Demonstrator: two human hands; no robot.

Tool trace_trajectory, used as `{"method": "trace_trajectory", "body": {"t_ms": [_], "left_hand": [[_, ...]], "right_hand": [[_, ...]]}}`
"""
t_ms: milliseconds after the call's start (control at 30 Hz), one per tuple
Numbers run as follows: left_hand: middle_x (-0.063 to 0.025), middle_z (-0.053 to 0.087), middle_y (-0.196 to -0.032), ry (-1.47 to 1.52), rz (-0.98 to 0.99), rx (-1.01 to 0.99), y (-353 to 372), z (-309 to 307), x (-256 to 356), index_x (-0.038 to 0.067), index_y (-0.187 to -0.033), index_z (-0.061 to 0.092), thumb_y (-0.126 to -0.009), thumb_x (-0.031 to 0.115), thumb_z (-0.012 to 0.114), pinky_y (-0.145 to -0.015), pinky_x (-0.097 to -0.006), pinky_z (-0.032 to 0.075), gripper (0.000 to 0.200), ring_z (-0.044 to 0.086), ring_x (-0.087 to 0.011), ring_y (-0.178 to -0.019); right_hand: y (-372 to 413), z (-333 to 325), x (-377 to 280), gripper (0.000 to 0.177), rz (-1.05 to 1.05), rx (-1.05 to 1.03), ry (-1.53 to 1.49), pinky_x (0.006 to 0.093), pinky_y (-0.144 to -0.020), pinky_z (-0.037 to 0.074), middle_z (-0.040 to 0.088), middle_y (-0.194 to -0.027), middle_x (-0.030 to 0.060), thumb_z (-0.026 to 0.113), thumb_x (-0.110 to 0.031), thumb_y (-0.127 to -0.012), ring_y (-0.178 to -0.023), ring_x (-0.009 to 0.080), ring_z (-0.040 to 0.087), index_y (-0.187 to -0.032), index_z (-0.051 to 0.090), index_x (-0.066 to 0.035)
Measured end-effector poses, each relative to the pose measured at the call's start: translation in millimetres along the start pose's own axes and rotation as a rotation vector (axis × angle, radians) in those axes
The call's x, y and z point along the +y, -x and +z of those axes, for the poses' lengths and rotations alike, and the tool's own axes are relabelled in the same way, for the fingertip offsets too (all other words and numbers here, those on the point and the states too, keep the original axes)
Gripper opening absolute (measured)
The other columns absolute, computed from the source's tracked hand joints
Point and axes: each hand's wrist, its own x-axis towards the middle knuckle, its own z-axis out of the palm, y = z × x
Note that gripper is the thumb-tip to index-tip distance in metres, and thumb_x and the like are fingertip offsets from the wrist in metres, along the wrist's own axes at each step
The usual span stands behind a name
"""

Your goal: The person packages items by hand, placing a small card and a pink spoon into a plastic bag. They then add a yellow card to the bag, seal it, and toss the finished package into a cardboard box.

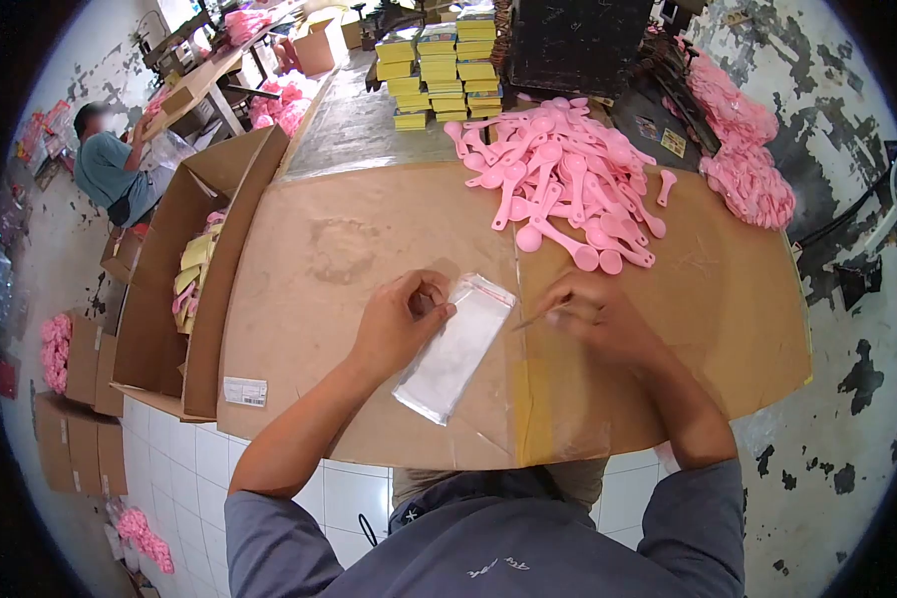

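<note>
A stack of clear plastic bags (448, 361) lies slanted on the brown cardboard tabletop (319, 239). My left hand (414, 314) is at the upper left edge of the bags, fingers curled, with thumb and fingertips pinched at that edge. To the right of the bags my right hand (588, 309) is closed and raised a little, slightly blurred. A thin pointed item sticks out from its fingers toward the bags; what it is I cannot make out. Beyond my right hand lies a big heap of pink spoons (568, 179).
An open cardboard box (231, 249) holding yellow and pink items stands along the left side. Stacks of yellow cards (439, 75) rise at the back. Bundled pink items (747, 149) lie at the far right. A person (115, 164) sits at the upper left.
</note>
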Motion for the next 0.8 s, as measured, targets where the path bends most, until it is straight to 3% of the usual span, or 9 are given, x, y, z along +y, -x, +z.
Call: {"method": "trace_trajectory", "body": {"t_ms": [100,200,300,400,500,600,700,800], "left_hand": [[0.0011,0.066,-0.082,0.025,0.019,0.011,-0.9,3.5,-10.4,0.000,-0.099,0.073,-0.089,0.007,0.078,-0.062,-0.0240,0.045,0.013,0.053,-0.0056,-0.068],[0.0010,0.067,-0.082,-0.081,0.025,-0.006,2.9,-3.4,-3.0,0.000,-0.101,0.073,-0.091,0.007,0.076,-0.062,-0.0245,0.046,0.013,0.054,-0.0051,-0.070],[0.0001,0.068,-0.082,-0.011,-0.030,0.003,4.1,-5.1,-1.8,-0.001,-0.100,0.073,-0.092,0.008,0.074,-0.063,-0.0247,0.047,0.012,0.055,-0.0045,-0.072],[-0.0070,0.072,-0.080,0.032,0.010,0.115,4.5,-6.1,1.4,-0.001,-0.098,0.074,-0.091,0.006,0.070,-0.065,-0.0281,0.051,0.011,0.063,-0.0106,-0.070],[-0.0028,0.069,-0.083,0.063,0.019,0.138,5.7,-11.6,6.3,-0.001,-0.101,0.072,-0.096,0.008,0.069,-0.063,-0.0235,0.048,0.011,0.057,-0.0054,-0.071],[-0.0033,0.070,-0.084,0.169,-0.065,0.062,6.9,-11.6,4.5,-0.002,-0.107,0.071,-0.098,0.009,0.067,-0.063,-0.0228,0.048,0.014,0.058,-0.0053,-0.071],[-0.0078,0.076,-0.087,0.179,-0.041,-0.016,6.3,-9.3,-4.9,-0.002,-0.108,0.073,-0.096,0.008,0.066,-0.068,-0.0280,0.053,0.017,0.067,-0.0106,-0.072],[-0.0098,0.077,-0.088,0.136,0.072,0.001,3.3,-1.8,-17.6,-0.001,-0.109,0.072,-0.096,0.009,0.065,-0.066,-0.0271,0.053,0.018,0.066,-0.0106,-0.069]], "right_hand": [[-6.2,24.2,2.8,0.017,-0.338,-0.074,0.256,0.0431,-0.104,0.045,0.071,-0.118,0.0080,0.069,-0.003,-0.086,-0.120,0.0272,0.063,-0.103,0.068,-0.006],[-5.2,32.0,16.5,0.039,-0.358,-0.140,0.425,0.0470,-0.112,0.038,0.064,-0.131,0.0163,0.070,-0.003,-0.083,-0.133,0.0329,0.054,-0.121,0.067,-0.008],[-3.7,32.0,15.8,0.047,-0.375,-0.113,0.512,0.0474,-0.111,0.039,0.064,-0.131,0.0171,0.069,-0.003,-0.082,-0.132,0.0347,0.054,-0.128,0.065,-0.010],[-2.2,31.4,14.9,0.047,-0.361,-0.126,0.550,0.0476,-0.110,0.040,0.063,-0.132,0.0165,0.070,-0.004,-0.081,-0.131,0.0350,0.054,-0.128,0.065,-0.011],[-2.6,34.5,12.0,0.031,-0.327,-0.081,0.535,0.0486,-0.111,0.040,0.068,-0.135,0.0003,0.069,-0.004,-0.081,-0.132,0.0318,0.056,-0.111,0.066,-0.009],[-3.4,35.0,7.5,0.032,-0.336,-0.071,0.548,0.0480,-0.110,0.040,0.069,-0.133,0.0003,0.070,-0.004,-0.079,-0.130,0.0319,0.057,-0.111,0.067,-0.009],[-2.2,29.3,-0.1,0.045,-0.384,-0.112,0.606,0.0484,-0.109,0.040,0.064,-0.131,0.0116,0.072,-0.007,-0.079,-0.129,0.0323,0.055,-0.124,0.067,-0.009],[-2.1,28.7,-8.7,0.050,-0.396,-0.135,0.686,0.0479,-0.110,0.039,0.064,-0.133,0.0096,0.073,-0.010,-0.078,-0.131,0.0310,0.054,-0.127,0.066,-0.008]]}}
